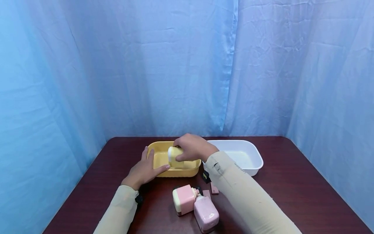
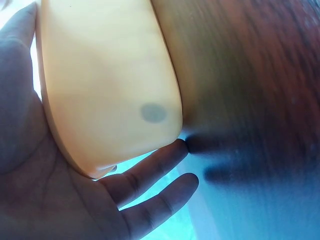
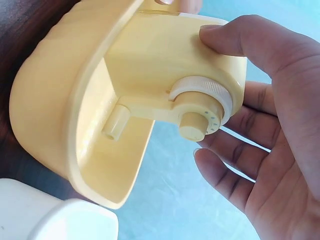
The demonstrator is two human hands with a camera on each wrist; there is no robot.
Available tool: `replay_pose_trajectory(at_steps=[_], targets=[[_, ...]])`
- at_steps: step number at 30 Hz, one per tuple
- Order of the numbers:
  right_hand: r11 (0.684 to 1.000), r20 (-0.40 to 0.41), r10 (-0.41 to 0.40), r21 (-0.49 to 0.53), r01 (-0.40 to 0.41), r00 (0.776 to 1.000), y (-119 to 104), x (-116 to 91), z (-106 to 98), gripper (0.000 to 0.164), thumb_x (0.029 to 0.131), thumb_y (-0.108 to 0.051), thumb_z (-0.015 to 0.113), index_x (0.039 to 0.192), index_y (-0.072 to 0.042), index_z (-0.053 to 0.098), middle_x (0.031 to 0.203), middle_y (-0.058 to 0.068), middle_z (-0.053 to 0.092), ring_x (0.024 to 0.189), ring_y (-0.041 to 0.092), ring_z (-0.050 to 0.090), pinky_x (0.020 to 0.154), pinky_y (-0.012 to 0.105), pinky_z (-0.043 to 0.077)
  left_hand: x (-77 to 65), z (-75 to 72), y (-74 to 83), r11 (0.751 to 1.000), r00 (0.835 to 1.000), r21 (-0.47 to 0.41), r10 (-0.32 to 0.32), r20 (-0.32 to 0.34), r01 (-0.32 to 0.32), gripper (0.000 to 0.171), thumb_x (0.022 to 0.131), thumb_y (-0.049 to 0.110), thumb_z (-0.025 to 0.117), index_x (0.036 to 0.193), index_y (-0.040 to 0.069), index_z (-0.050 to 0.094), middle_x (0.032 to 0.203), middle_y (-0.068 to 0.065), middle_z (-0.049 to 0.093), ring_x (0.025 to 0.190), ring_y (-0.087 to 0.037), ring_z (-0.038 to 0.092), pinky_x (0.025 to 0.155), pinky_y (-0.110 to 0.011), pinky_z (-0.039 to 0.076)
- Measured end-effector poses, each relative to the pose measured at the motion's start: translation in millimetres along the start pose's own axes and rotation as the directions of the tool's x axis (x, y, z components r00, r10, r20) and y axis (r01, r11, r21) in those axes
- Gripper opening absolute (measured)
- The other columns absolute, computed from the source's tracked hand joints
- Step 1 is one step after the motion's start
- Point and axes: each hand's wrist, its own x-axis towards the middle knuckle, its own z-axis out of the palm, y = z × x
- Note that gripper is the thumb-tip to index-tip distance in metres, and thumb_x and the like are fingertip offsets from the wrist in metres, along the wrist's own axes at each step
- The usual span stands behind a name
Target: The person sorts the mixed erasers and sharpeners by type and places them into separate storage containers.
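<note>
My right hand [image 1: 194, 148] grips a yellow pump bottle [image 3: 150, 60], thumb on one side and fingers on the other. The bottle lies on its side, partly inside a yellow basin [image 1: 178, 173]. Its ribbed white collar, pump head and short spout show in the right wrist view. My left hand [image 1: 144, 170] is spread at the basin's left end, thumb along the front rim. In the left wrist view its fingers [image 2: 160, 200] reach out straight past the basin's wall; some are hidden behind it. I cannot tell whether the bottle touches the basin's floor.
A white basin [image 1: 255, 159] stands right of the yellow one. Nearer me lie a pink-and-cream pump bottle [image 1: 185, 199] and a light pink pump bottle [image 1: 206, 213]. Beside them are small pink blocks [image 1: 214, 189] and a black object [image 1: 206, 177]. Blue curtains [image 1: 187, 71] hang behind the table.
</note>
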Motion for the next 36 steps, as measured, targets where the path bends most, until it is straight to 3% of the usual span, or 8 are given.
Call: replay_pose_trajectory(at_steps=[18, 36], targets=[[0.999, 0.011, -0.025, -0.043, 0.025, 1.000, -10.3, 13.2, 18.3, 0.023, 0.086, -0.036, 0.079, 0.104, -0.023, 0.072, 0.081, -0.012, 0.064, 0.072, 0.009, 0.056, 0.069, 0.027, 0.048, 0.6, 0.0, 1.3, 1.000, 1.000, -0.007, 0.014, -0.002, -0.014, 0.131, 0.079, 0.093, 0.049, 0.166, 0.006, 0.007, 0.174, -0.016, -0.005, 0.124, -0.041, 0.063, 0.091, -0.054, 0.056], [0.997, -0.001, -0.027, -0.068, 0.027, 1.000, -13.8, 19.7, 30.1, 0.025, 0.084, -0.038, 0.081, 0.101, -0.022, 0.072, 0.077, -0.013, 0.061, 0.072, 0.009, 0.056, 0.068, 0.026, 0.047, 0.5, 1.1, 2.3, 1.000, 1.000, -0.001, 0.013, -0.008, -0.013, 0.130, 0.078, 0.094, 0.050, 0.167, 0.007, 0.010, 0.174, -0.016, -0.002, 0.115, -0.037, 0.067, 0.084, -0.051, 0.058]])
